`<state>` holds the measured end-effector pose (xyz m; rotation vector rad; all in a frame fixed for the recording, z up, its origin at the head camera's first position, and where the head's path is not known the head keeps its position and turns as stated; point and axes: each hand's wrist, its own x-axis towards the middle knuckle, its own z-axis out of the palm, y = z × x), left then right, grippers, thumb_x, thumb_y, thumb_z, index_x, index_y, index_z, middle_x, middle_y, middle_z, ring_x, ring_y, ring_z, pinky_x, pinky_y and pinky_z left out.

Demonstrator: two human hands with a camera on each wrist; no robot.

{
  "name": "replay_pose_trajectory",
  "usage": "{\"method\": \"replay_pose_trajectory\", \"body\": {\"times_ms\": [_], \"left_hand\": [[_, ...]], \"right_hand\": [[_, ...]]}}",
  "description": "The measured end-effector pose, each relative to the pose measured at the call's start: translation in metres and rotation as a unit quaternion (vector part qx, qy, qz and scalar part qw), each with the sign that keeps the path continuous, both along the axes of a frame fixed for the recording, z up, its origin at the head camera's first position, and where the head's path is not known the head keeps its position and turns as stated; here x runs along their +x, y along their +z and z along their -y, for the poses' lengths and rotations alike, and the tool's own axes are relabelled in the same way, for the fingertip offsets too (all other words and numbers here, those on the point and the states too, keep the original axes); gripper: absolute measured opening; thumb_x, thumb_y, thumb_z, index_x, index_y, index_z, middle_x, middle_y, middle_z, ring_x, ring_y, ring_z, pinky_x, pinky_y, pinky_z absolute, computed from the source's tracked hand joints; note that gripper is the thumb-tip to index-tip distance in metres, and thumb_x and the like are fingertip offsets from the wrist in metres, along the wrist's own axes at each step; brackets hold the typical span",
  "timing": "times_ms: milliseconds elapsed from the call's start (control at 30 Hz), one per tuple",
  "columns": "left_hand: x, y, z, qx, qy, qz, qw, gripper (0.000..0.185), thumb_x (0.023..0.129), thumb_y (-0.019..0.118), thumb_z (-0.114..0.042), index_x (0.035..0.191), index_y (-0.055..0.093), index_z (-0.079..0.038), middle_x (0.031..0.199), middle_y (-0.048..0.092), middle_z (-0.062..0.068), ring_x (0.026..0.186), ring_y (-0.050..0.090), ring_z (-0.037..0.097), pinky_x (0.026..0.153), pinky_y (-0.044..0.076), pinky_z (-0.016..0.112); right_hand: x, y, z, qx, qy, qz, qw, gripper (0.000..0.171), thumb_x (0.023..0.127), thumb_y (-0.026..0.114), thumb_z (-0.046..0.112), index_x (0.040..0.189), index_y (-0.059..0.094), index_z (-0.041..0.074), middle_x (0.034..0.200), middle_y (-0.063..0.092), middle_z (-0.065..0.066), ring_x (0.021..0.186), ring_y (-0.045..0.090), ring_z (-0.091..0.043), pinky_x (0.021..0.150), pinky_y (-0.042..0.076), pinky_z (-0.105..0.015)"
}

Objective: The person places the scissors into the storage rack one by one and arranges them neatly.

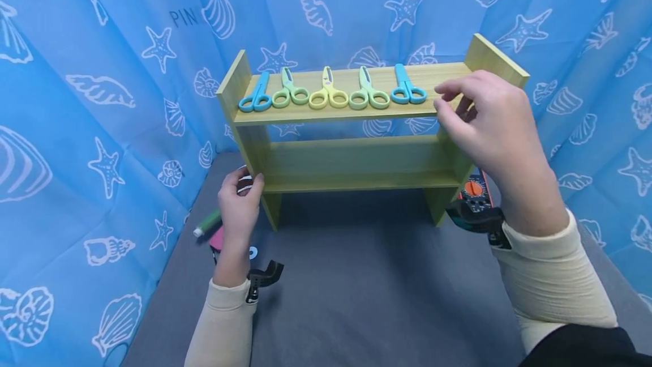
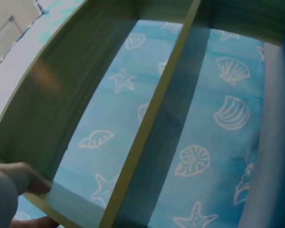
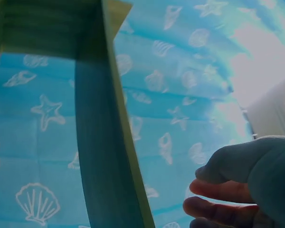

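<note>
A two-tier wooden shelf (image 1: 346, 115) stands on a grey tabletop. Its top board carries a row of scissors: blue (image 1: 257, 98), green (image 1: 290, 92), yellow (image 1: 328, 94), green (image 1: 368, 94) and blue (image 1: 406, 89). My right hand (image 1: 444, 97) hovers at the board's right end, beside the last blue scissors, with relaxed fingers that hold nothing. The right wrist view shows those fingers (image 3: 218, 187) apart from the shelf panel (image 3: 104, 142). My left hand (image 1: 239, 203) grips the shelf's left side panel low down. Its thumb (image 2: 16, 180) lies on the panel's edge (image 2: 61, 199).
A green marker (image 1: 206, 223) and a pink object (image 1: 218, 238) lie left of the shelf, by my left hand. An orange and black meter (image 1: 476, 188) sits behind my right wrist, by the shelf's right leg. Blue seashell curtains (image 1: 102, 101) close in the back and both sides.
</note>
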<state>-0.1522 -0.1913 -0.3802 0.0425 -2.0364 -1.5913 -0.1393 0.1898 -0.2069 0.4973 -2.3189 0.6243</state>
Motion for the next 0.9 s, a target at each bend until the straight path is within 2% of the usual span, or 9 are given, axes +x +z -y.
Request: {"method": "replay_pose_trajectory", "body": {"times_ms": [133,333,433,567,633,700,733,800,900], "left_hand": [[0.000,0.001,-0.007,-0.115,0.016,-0.027,0.9929,0.045,0.094,0.072,-0.019,0.131,0.060,0.005,0.124,0.053,0.019,0.112,0.056,0.032,0.096,0.051,0.048],[0.003,0.001,-0.012,-0.254,0.079,-0.123,0.9561,0.071,0.088,0.079,-0.020,0.145,0.045,0.005,0.135,0.050,0.025,0.123,0.047,0.040,0.101,0.042,0.056],[0.005,0.003,-0.007,-0.280,0.087,-0.155,0.9434,0.079,0.086,0.080,-0.021,0.150,0.040,0.003,0.141,0.046,0.025,0.130,0.044,0.040,0.107,0.041,0.056],[0.007,0.007,0.009,-0.298,0.081,-0.199,0.9300,0.080,0.085,0.080,-0.023,0.151,0.043,0.003,0.147,0.044,0.027,0.135,0.042,0.041,0.111,0.038,0.056],[0.007,0.009,0.020,-0.311,0.076,-0.217,0.9224,0.077,0.085,0.078,-0.027,0.149,0.047,0.003,0.148,0.045,0.027,0.136,0.043,0.042,0.113,0.036,0.056],[0.009,0.010,0.031,-0.325,0.076,-0.227,0.9148,0.075,0.084,0.076,-0.031,0.145,0.052,0.004,0.147,0.047,0.027,0.136,0.044,0.043,0.114,0.035,0.056],[0.009,0.010,0.037,-0.333,0.075,-0.229,0.9115,0.074,0.084,0.075,-0.033,0.143,0.053,0.005,0.147,0.048,0.027,0.137,0.044,0.043,0.114,0.034,0.056],[0.010,0.010,0.047,-0.345,0.078,-0.227,0.9075,0.073,0.082,0.075,-0.035,0.141,0.056,0.005,0.147,0.049,0.026,0.139,0.043,0.044,0.115,0.033,0.057],[0.012,0.007,0.060,-0.355,0.089,-0.216,0.9051,0.076,0.080,0.075,-0.036,0.140,0.056,0.005,0.148,0.050,0.025,0.142,0.039,0.044,0.116,0.030,0.060]], "right_hand": [[0.026,-0.024,-0.005,-0.042,0.010,-0.054,0.998,0.022,0.094,0.067,0.011,0.111,0.076,-0.001,0.100,0.071,-0.012,0.080,0.059,-0.016,0.073,0.039,-0.011],[0.047,-0.061,-0.014,-0.084,-0.003,-0.058,0.995,0.022,0.092,0.071,0.008,0.111,0.076,-0.002,0.098,0.071,-0.015,0.087,0.062,-0.021,0.078,0.039,-0.009],[0.053,-0.079,-0.023,-0.089,-0.025,-0.040,0.995,0.022,0.091,0.071,0.007,0.111,0.076,-0.001,0.095,0.070,-0.014,0.086,0.060,-0.018,0.079,0.038,-0.008],[0.061,-0.099,-0.037,-0.093,-0.055,-0.011,0.994,0.021,0.090,0.074,0.006,0.110,0.076,0.000,0.091,0.069,-0.011,0.084,0.053,-0.003,0.079,0.037,-0.007],[0.064,-0.106,-0.043,-0.098,-0.070,0.001,0.993,0.020,0.090,0.074,0.008,0.109,0.076,0.001,0.091,0.069,-0.011,0.084,0.052,-0.002,0.079,0.035,-0.006],[0.065,-0.110,-0.049,-0.097,-0.088,0.009,0.991,0.021,0.091,0.074,0.010,0.109,0.076,0.000,0.095,0.070,-0.013,0.088,0.056,-0.009,0.079,0.033,-0.007],[0.064,-0.111,-0.051,-0.096,-0.099,0.013,0.990,0.022,0.092,0.073,0.012,0.110,0.076,0.000,0.099,0.070,-0.015,0.091,0.058,-0.014,0.080,0.033,-0.009],[0.059,-0.112,-0.054,-0.093,-0.116,0.015,0.989,0.026,0.094,0.070,0.015,0.114,0.074,-0.001,0.109,0.070,-0.018,0.100,0.061,-0.026,0.086,0.042,-0.020],[0.048,-0.112,-0.057,-0.080,-0.127,0.015,0.988,0.035,0.095,0.070,0.016,0.125,0.069,-0.001,0.127,0.065,-0.021,0.117,0.059,-0.039,0.097,0.050,-0.047]]}}
